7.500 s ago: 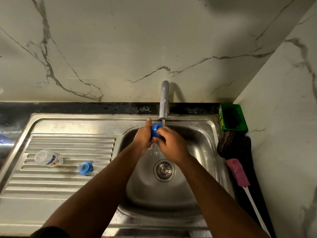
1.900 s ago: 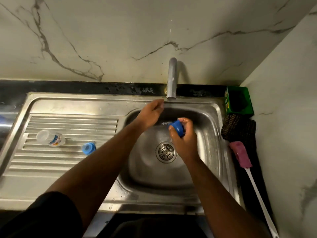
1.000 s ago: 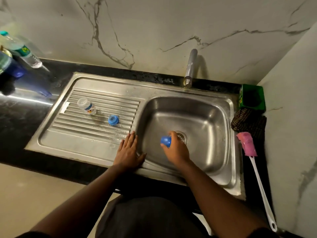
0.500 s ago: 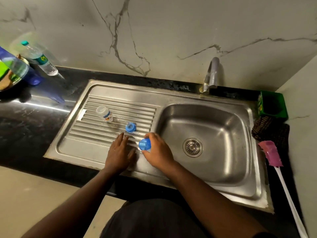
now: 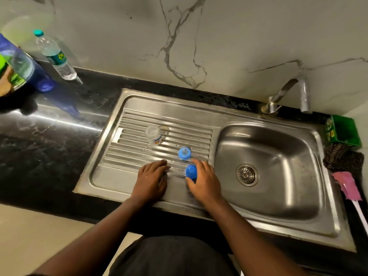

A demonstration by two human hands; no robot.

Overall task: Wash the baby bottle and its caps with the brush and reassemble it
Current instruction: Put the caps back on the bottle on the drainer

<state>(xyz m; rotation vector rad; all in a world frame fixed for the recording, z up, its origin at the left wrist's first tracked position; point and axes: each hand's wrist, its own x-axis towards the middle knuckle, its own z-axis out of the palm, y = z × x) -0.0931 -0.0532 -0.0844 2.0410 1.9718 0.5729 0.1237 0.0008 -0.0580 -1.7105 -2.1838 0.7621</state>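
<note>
My right hand [image 5: 205, 183] grips a blue dome cap [image 5: 191, 171] low over the front of the steel drainboard [image 5: 127, 156]. Just behind it a blue nipple ring [image 5: 184, 153] sits on the ribs. The clear baby bottle [image 5: 153, 135] lies on its side further back and to the left. My left hand [image 5: 151, 179] rests flat on the drainboard, fingers straight, a little left of the cap. The pink-headed bottle brush [image 5: 347, 185] lies on the counter to the right of the basin.
The sink basin [image 5: 278, 196] with its drain is right of my hands, the tap [image 5: 294, 92] behind it. A green box [image 5: 345, 131] and a dark scrubber [image 5: 342, 158] sit at the right. A water bottle [image 5: 54, 55] and a blue bottle [image 5: 25, 70] stand at the far left.
My right hand carried the blue cap from under the tap, out of the basin and left over the drainboard. My left hand left the tap and now rests on the drainboard. My view swung left.
</note>
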